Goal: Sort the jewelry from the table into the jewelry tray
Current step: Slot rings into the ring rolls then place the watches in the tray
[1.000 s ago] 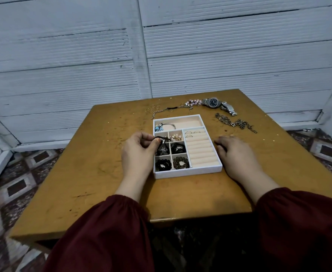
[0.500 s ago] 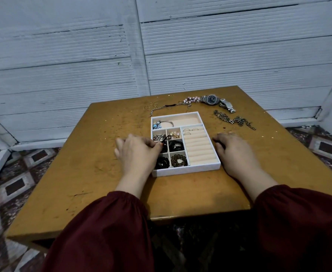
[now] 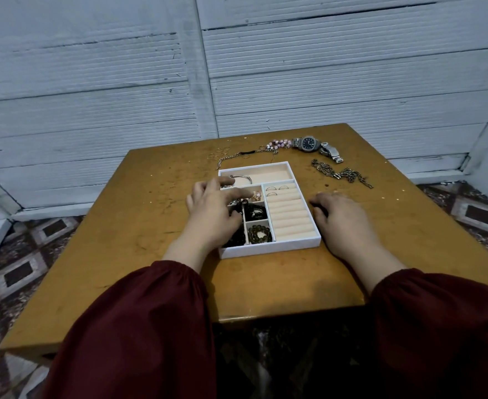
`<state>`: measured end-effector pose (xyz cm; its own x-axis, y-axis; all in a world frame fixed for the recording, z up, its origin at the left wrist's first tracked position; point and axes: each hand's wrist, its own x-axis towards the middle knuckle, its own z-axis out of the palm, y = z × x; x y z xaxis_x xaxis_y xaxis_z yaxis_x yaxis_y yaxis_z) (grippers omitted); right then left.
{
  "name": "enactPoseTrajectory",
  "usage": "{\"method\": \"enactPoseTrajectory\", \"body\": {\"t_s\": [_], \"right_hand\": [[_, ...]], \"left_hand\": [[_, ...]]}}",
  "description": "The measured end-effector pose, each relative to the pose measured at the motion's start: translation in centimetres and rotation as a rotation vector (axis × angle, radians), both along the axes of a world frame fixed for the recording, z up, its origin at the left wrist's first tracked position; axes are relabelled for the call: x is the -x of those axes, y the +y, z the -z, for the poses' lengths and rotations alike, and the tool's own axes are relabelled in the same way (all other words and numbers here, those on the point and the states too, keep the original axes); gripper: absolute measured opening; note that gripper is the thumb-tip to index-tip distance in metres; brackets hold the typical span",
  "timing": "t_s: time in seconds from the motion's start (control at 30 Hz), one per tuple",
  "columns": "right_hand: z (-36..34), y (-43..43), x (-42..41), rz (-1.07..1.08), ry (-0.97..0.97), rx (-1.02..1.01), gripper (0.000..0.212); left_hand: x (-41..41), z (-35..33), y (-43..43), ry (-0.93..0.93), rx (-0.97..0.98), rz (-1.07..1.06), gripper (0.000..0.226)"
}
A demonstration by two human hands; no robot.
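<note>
Now left hand [image 3: 212, 214] spreads over the white partitioned jewelry tray [image 3: 268, 249], right hand [image 3: 342, 220] relaxed.

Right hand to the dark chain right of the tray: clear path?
Probably yes. The right hand rests on the table, and only bare wood lies between it and the dark chain.

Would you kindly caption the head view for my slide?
Left hand lies over white compartmented jewelry tray; right hand rests on wooden table beside it.
</note>
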<state>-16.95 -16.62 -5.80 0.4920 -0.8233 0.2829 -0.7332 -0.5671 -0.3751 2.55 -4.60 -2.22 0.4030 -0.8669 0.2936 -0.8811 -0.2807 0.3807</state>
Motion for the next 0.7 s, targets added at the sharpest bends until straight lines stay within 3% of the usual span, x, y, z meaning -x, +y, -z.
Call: {"method": "enactPoseTrajectory", "body": {"t_s": [0.3,0.53,0.7], "right_hand": [[0.1,-0.2,0.0,0.000,-0.004,0.002,0.032],[0.0,-0.1,0.0,0.004,-0.013,0.000,0.032],[0.1,0.0,0.0,0.003,-0.012,-0.001,0.031]], "left_hand": [[-0.7,0.2,0.5,-0.034,0.017,-0.116,0.007],[-0.9,0.7,1.2,-0.115,0.050,-0.177,0.019],[-1.5,0.3,1.9,-0.027,0.033,-0.141,0.021]]}}
